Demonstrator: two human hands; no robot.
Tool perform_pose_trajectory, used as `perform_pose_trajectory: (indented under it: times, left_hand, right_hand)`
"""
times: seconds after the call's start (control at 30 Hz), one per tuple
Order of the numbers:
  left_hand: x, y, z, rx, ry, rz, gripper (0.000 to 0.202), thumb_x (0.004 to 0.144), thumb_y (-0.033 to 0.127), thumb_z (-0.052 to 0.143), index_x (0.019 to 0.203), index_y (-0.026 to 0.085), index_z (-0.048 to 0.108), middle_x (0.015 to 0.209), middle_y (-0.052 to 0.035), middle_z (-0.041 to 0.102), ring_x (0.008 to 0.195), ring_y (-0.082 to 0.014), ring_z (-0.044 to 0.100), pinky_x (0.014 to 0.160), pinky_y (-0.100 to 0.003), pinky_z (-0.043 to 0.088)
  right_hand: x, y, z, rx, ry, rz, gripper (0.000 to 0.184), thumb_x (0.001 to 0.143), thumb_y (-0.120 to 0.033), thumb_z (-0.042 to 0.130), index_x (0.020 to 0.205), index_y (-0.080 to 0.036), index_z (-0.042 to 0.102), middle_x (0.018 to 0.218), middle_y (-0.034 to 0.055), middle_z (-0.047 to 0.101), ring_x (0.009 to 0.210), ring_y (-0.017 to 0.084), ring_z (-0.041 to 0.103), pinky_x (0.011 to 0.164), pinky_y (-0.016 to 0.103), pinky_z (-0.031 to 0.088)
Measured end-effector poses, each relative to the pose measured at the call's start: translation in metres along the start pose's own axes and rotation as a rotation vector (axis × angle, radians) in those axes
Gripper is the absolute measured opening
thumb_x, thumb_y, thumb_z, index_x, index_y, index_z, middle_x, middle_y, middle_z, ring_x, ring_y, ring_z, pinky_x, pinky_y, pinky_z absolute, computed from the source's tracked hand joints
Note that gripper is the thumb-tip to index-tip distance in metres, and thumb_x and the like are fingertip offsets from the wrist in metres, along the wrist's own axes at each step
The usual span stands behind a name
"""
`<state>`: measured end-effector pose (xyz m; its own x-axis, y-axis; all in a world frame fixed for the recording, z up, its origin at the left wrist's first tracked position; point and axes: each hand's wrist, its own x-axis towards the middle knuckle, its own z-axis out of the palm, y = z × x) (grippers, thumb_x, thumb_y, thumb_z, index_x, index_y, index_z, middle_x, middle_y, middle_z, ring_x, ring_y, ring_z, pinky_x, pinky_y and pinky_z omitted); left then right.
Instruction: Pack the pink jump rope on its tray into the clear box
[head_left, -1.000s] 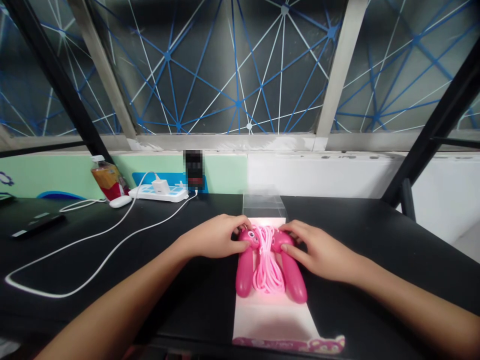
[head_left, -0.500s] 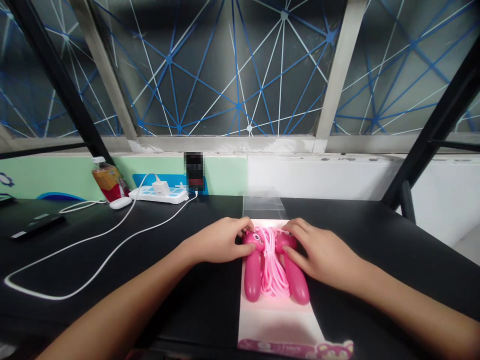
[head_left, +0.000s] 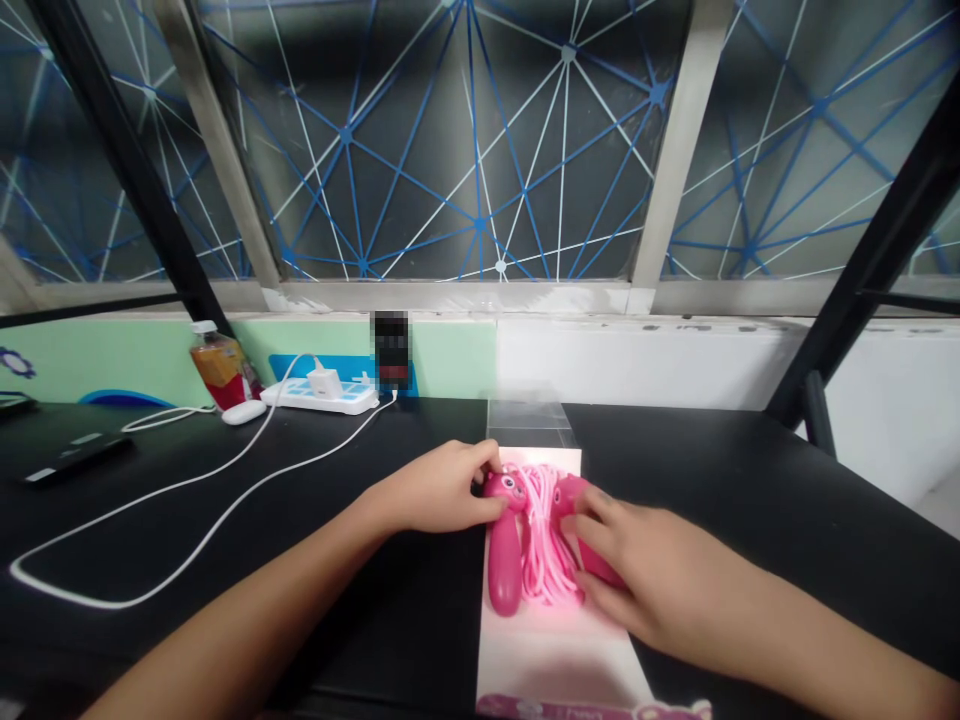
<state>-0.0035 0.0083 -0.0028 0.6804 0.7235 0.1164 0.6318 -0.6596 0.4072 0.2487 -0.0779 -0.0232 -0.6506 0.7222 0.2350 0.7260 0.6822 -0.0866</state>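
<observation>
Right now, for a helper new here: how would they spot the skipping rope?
On the black table, find the pale card nearest you. The skipping rope lies there, under left hand and right hand: bright pink handles flanking bundled cord, unlike the white cables.

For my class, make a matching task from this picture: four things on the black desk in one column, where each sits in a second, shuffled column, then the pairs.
Column one
1. bottle
2. power strip
3. clear box
4. pink rope

Column two
A. coiled between the left handle and the right handle
B. just beyond the far end of the pink card
C. farthest left, beside the white mouse
D. has a white charger plugged into it

Pairs: 1-C, 2-D, 3-B, 4-A
</observation>
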Motion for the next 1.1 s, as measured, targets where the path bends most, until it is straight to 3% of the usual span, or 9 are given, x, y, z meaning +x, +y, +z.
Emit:
perform_pose_trajectory:
  times: [0.17,0.3,0.57,0.7,0.77,0.93,1.1]
  left_hand:
    - [0.0,0.0,0.0,-0.006,0.0,0.004,0.019,0.081,0.035,0.063,0.089,0.02,0.055,0.075,-0.0002,0.065,0.069,-0.0173,0.061,0.061,-0.026,0.042]
    - [0.0,0.0,0.001,-0.002,0.001,0.005,0.019,0.081,0.035,0.063,0.09,0.02,0.055,0.076,-0.0005,0.065,0.069,-0.0174,0.061,0.061,-0.026,0.042]
    - [-0.001,0.001,0.001,0.005,0.006,0.008,0.021,0.082,0.037,0.064,0.089,0.02,0.055,0.075,-0.0005,0.065,0.068,-0.017,0.061,0.06,-0.025,0.043]
    - [-0.002,0.001,0.002,0.015,0.024,0.02,0.022,0.085,0.04,0.063,0.093,0.02,0.057,0.078,-0.002,0.067,0.071,-0.0179,0.063,0.062,-0.026,0.046]
    - [-0.002,0.001,0.003,0.021,0.034,0.029,0.025,0.085,0.041,0.063,0.097,0.02,0.059,0.084,-0.0039,0.069,0.077,-0.0195,0.065,0.066,-0.027,0.047]
    - [0.0,0.0,0.008,0.082,0.055,0.053,0.026,0.09,0.041,0.059,0.108,0.022,0.062,0.093,-0.0046,0.07,0.084,-0.0209,0.065,0.074,-0.03,0.049]
    - [0.0,0.0,0.006,0.169,0.158,0.079,0.027,0.094,0.042,0.052,0.113,0.025,0.063,0.107,-0.0041,0.067,0.093,-0.0206,0.064,0.08,-0.032,0.049]
  right_hand:
    - [-0.001,-0.001,-0.005,0.215,-0.018,0.164,0.02,0.085,-0.019,0.053,0.104,-0.021,0.056,0.102,0.0048,0.057,0.065,0.014,0.058,0.056,0.029,0.044]
    - [0.0,-0.001,-0.004,0.268,-0.005,0.187,0.029,0.087,-0.02,0.052,0.116,-0.022,0.053,0.103,0.0046,0.056,0.066,0.014,0.058,0.06,0.03,0.045]
    - [0.001,0.001,0.001,0.114,0.025,0.08,0.023,0.093,-0.029,0.049,0.113,-0.02,0.059,0.103,0.0078,0.062,0.071,0.019,0.062,0.061,0.034,0.048]
    - [0.005,-0.008,0.014,-0.128,0.156,-0.112,0.038,0.093,-0.041,0.05,0.117,-0.014,0.062,0.111,0.017,0.065,0.096,0.033,0.063,0.07,0.043,0.053]
    - [0.008,-0.014,0.02,-0.241,0.209,-0.187,0.045,0.092,-0.044,0.05,0.119,-0.01,0.062,0.113,0.0208,0.066,0.098,0.035,0.062,0.073,0.046,0.053]
    - [0.01,-0.023,0.028,-0.323,0.16,-0.228,0.045,0.09,-0.031,0.053,0.134,-0.018,0.052,0.107,0.015,0.067,0.091,0.031,0.063,0.064,0.038,0.052]
    - [0.011,-0.012,0.031,-0.306,0.117,-0.186,0.047,0.089,-0.025,0.056,0.135,-0.025,0.05,0.113,0.0134,0.065,0.09,0.029,0.065,0.063,0.036,0.053]
